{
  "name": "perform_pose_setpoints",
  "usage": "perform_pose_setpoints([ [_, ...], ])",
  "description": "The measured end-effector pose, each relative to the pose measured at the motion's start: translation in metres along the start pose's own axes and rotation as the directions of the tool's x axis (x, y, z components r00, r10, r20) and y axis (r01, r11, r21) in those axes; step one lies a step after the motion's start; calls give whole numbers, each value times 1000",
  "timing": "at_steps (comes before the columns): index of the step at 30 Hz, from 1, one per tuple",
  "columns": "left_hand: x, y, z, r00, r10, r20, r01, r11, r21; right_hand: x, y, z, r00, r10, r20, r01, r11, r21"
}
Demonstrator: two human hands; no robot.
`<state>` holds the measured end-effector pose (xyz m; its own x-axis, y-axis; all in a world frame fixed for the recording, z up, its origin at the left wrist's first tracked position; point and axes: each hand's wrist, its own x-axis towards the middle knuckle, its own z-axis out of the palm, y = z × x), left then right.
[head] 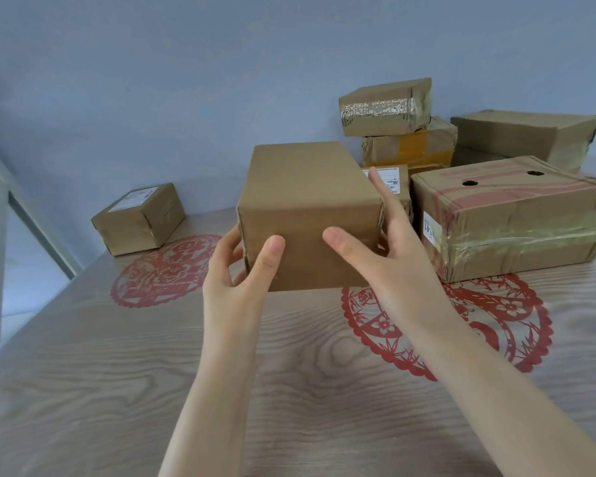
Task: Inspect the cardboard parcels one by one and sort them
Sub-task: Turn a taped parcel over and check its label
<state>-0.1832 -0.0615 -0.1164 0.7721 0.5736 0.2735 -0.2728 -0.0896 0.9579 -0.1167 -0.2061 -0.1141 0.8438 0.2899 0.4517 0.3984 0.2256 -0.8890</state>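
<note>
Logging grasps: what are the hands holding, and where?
The plain box, by its near end: left hand round the left edge, right hand round the right edge.

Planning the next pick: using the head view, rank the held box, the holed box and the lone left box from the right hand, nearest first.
1. Held box: gripped by the right hand.
2. Holed box: just to its right.
3. Lone left box: far across, on the left.
</note>
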Motion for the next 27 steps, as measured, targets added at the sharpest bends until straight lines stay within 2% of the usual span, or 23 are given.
perform_pose_setpoints([
  [3, -1, -2, 4, 1000, 0, 11, 0, 1000, 20, 0, 2, -3, 999, -20, -50, 20, 1000, -8],
  [7, 0, -1, 0, 998, -46, -46, 45, 998, -36, -3, 1, -1, 998, -60, -21, 58, 994, -96],
  [12, -4, 3, 6, 999, 44, 5, -43, 994, -100, -1, 2, -3, 999, -24, -22, 23, 999, -33],
  [17, -2, 2, 0, 999, -12, -31, 7, 989, -148, -3, 2, -1, 997, -35, 68, 42, 994, -97],
  [20, -2, 2, 0, 1000, -19, 16, 21, 993, -115, -2, -2, -2, 998, -25, 65, 31, 995, -99],
  [23, -4, 2, 4, 995, 21, 99, -20, 1000, -10, 0, -6, -7, 999, -2, 36, 5, 996, -84],
  [27, -2, 0, 5, 998, 61, 12, -62, 992, 106, 2, -5, -10, 999, 32, 27, -31, 999, -38],
])
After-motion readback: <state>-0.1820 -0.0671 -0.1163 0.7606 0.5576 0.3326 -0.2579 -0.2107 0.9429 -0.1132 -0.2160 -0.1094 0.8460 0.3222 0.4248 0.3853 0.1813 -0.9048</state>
